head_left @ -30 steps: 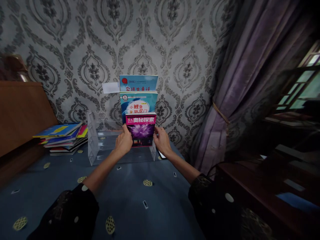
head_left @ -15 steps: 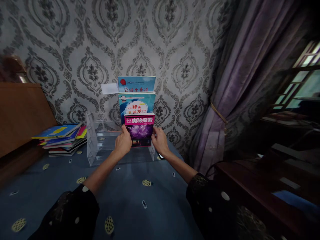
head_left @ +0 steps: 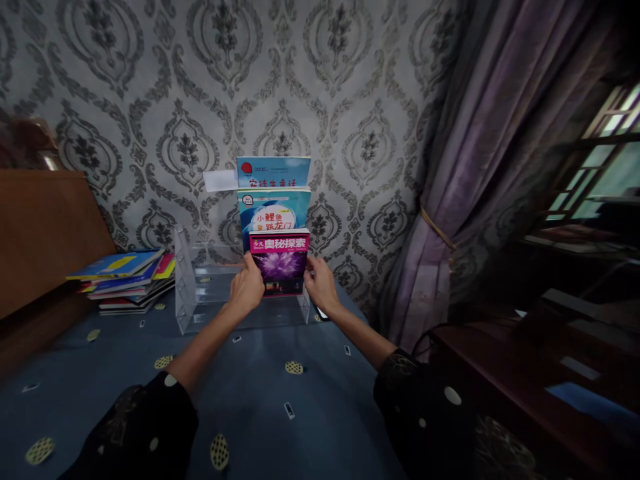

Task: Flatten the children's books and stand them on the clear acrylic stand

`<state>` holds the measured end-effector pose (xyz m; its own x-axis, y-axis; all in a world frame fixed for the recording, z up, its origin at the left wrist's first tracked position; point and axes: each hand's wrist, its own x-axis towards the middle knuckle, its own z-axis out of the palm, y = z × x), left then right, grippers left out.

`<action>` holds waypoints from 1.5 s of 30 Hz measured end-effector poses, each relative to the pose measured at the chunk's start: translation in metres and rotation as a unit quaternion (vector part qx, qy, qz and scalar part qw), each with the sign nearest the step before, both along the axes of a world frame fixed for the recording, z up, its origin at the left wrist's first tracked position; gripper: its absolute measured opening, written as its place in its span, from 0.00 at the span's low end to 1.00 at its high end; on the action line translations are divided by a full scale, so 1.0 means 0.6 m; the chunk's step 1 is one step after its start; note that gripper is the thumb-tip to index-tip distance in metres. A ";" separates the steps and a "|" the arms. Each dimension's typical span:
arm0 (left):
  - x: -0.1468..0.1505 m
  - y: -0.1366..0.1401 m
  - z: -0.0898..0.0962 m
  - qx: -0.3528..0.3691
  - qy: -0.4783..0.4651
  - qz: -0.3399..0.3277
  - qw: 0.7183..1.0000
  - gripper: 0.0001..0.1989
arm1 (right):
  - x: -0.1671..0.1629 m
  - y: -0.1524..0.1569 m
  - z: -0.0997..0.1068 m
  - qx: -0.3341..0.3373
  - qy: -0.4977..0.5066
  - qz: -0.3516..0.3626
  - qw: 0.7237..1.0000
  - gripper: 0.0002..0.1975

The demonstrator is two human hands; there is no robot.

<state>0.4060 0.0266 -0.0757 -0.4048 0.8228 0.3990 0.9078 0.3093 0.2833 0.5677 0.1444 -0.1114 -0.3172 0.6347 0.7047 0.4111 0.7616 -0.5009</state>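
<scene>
A pink and purple book (head_left: 279, 264) stands upright at the right side of a clear acrylic tiered rack (head_left: 215, 312). My left hand (head_left: 247, 285) grips its left edge, and my right hand (head_left: 320, 283) grips its right edge; both are closed on it. Behind and above it a teal book (head_left: 275, 208) with a white oval on its cover rises from the rack. Farther back, the top of a light blue book (head_left: 274, 171) shows. The lower parts of both rear books are hidden.
On the left lies a stack of books (head_left: 125, 277) beside a brown wooden cabinet (head_left: 45, 233). A phone-like object (head_left: 323, 314) is partly hidden by my right wrist. A patterned blue cloth (head_left: 260, 407) covers the table. A purple curtain (head_left: 425, 280) hangs at right.
The view has tilted slightly, so everything sits a little lower in the picture. Both hands keep their hold on the pink and purple book, which stays in place against the rack.
</scene>
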 end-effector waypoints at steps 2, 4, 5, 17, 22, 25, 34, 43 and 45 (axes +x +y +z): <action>-0.001 -0.002 0.001 -0.002 0.001 -0.002 1.000 0.27 | 0.001 0.001 0.000 -0.001 -0.001 0.002 1.000 0.21; -0.001 -0.003 0.002 -0.004 0.001 -0.003 1.000 0.27 | 0.002 0.002 0.000 -0.001 0.000 0.003 1.000 0.21; -0.001 -0.003 0.002 -0.004 0.000 -0.003 1.000 0.27 | 0.002 0.002 -0.001 -0.002 0.000 0.003 1.000 0.21; -0.003 0.004 -0.006 0.022 -0.018 -0.017 0.999 0.31 | -0.002 0.007 -0.001 -0.001 0.000 -0.005 1.000 0.20; -0.011 0.013 -0.022 0.122 -0.034 -0.041 0.991 0.38 | -0.001 0.001 -0.003 0.001 0.001 0.002 1.000 0.22; -0.013 0.014 -0.027 0.138 -0.032 -0.055 0.988 0.40 | 0.000 -0.001 -0.003 0.002 0.003 0.005 1.000 0.23; -0.008 0.011 -0.025 0.078 0.004 -0.026 0.997 0.42 | -0.001 0.001 -0.004 -0.011 0.013 0.006 1.000 0.23; -0.008 0.009 -0.022 0.059 -0.007 -0.021 0.998 0.43 | 0.000 0.004 -0.001 -0.021 0.017 0.019 0.999 0.24; -0.011 0.008 -0.021 0.050 -0.007 -0.023 0.998 0.42 | 0.003 0.004 -0.001 -0.027 0.016 0.023 0.999 0.24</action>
